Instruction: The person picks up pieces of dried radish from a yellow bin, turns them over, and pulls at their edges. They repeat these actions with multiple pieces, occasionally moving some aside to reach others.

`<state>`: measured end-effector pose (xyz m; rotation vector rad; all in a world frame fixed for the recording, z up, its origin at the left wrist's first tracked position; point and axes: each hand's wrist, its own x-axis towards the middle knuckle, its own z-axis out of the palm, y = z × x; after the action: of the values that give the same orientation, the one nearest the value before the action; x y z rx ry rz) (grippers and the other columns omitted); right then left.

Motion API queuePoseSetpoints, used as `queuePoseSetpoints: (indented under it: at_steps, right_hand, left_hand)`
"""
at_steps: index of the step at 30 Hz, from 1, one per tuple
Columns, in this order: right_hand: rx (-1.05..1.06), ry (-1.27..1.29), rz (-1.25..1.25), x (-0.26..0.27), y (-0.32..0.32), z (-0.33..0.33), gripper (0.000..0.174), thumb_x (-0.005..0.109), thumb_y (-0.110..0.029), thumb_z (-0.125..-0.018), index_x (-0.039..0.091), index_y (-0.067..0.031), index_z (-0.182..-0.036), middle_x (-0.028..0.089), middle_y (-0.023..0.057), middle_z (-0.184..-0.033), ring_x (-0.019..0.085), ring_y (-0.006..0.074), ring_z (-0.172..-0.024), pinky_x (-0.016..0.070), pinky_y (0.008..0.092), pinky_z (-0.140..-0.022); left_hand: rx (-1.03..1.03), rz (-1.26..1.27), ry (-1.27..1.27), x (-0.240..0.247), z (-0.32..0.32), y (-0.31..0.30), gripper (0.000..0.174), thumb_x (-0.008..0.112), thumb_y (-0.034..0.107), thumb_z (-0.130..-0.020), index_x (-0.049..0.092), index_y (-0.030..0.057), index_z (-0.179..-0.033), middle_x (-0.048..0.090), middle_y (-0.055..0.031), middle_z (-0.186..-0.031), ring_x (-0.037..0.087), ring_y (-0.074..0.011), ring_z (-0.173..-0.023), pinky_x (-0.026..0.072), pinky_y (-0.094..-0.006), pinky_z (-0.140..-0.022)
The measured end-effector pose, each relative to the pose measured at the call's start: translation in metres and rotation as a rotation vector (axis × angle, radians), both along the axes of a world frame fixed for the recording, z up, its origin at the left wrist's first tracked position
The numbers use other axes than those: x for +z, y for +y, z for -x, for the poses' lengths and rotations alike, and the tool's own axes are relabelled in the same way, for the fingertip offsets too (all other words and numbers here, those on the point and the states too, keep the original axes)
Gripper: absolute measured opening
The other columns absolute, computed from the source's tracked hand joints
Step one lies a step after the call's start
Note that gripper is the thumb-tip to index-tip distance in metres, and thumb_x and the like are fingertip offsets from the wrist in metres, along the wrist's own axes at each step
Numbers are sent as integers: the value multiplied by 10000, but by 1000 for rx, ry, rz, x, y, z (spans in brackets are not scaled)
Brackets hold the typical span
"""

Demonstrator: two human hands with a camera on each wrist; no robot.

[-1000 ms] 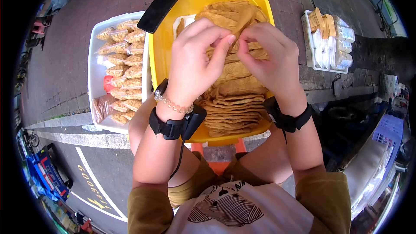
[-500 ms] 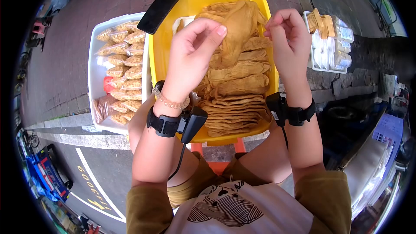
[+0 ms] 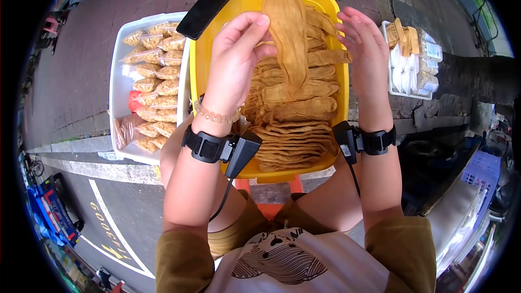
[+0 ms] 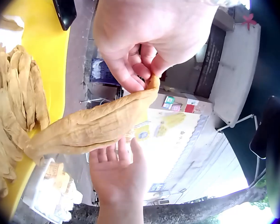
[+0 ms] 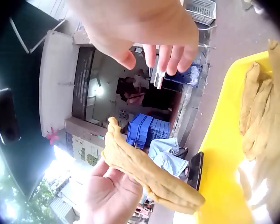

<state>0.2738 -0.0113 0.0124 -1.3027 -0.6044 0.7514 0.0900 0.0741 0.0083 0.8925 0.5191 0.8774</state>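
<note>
A long, tan, wrinkled strip of food (image 3: 286, 32) stands up over the yellow tub. My left hand (image 3: 239, 49) pinches one edge of it between thumb and fingers. In the left wrist view, the same left hand (image 4: 154, 37) has the strip's (image 4: 88, 128) narrow end in its fingertips. My right hand (image 3: 369, 57) is apart from the strip, near the tub's right rim, fingers loosely bent with nothing in them. From the right wrist, that right hand (image 5: 144, 28) shows its fingers spread apart. Similar tan strips (image 3: 296, 144) lie in rows below.
The yellow tub (image 3: 198, 84) sits before my knees, with a black phone (image 3: 204, 12) on its upper left rim. To the left, a white bin (image 3: 116, 70) holds several bags of crunchy-looking bits. On the right stands a white tray (image 3: 391, 73) with tan pieces and packets.
Both hands were together at the strip; the right hand has let go and moved right. My left hand has kept hold, and the strip now shows broad and flat, reaching higher over the tub.
</note>
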Motion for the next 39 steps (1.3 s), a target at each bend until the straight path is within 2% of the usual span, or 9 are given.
queuePoseSetpoints:
  at_steps: [2,8,11,21,24,26,27,30,39]
  right_hand:
    - [289,2,66,11,6,26,300,654,-175,-857,592,-24,-1109,637,25,-903,593,104,-829,457,226,-745]
    - [163,-51,-210,-8,13,56,180,647,-72,-861,579,1,-1011,637,33,-935,585,60,-835,481,181,-703]
    - [199,81,-181,0,9,55,159,611,-70,-886,574,10,-1019,644,41,-932,593,56,-824,485,179,-706]
    - [199,271,-147,11,-1,52,197,567,-84,-918,583,28,-1080,662,58,-912,605,64,-784,489,193,-697]
    - [117,2,-97,12,-3,50,218,596,-65,-886,603,-2,-1095,650,55,-911,597,84,-744,478,198,-670]
    - [-125,-980,-212,21,-7,48,274,637,-42,-823,630,-48,-1097,620,55,-898,584,127,-701,464,205,-648]
    - [-135,-1206,-350,17,-2,42,360,662,2,-722,663,-84,-1071,587,59,-885,573,168,-682,473,229,-616]
    - [17,-1357,-352,15,-9,42,400,660,30,-664,678,-86,-1046,583,51,-867,572,177,-677,488,255,-586]
    - [-39,-1326,-436,9,-5,46,354,690,38,-618,685,-76,-953,616,57,-866,609,197,-667,505,270,-561]
  left_hand:
    - [14,-10,-3,-4,-4,0,191,560,212,-930,603,32,-979,601,8,-888,557,-70,-805,487,-233,-703]
    - [105,-214,31,1,-16,-9,146,640,69,-865,593,7,-989,612,-15,-908,566,-57,-815,473,-195,-722]
    - [96,-108,94,-3,-17,-13,193,669,5,-825,598,-3,-1005,631,-38,-926,571,-54,-800,471,-192,-728]
    - [-118,39,-137,1,-4,-15,217,654,78,-857,610,5,-1056,670,-32,-936,577,-58,-767,445,-197,-662]
    - [-111,71,-155,2,-3,-15,216,657,83,-855,614,11,-1054,673,-33,-929,576,-55,-751,443,-193,-659]
    - [-97,-6,-98,5,-1,-14,216,660,87,-853,614,15,-1052,676,-34,-915,578,-54,-734,445,-193,-656]
    - [-95,-4,-98,5,0,-14,216,660,87,-853,614,15,-1052,676,-34,-915,578,-54,-734,445,-193,-656]
    - [-39,-12,-86,6,2,-13,209,664,91,-851,616,18,-1041,675,-32,-897,580,-53,-727,446,-192,-654]
    - [-30,23,-122,7,6,-9,210,666,72,-846,615,18,-1042,664,-24,-856,570,-56,-697,445,-189,-644]
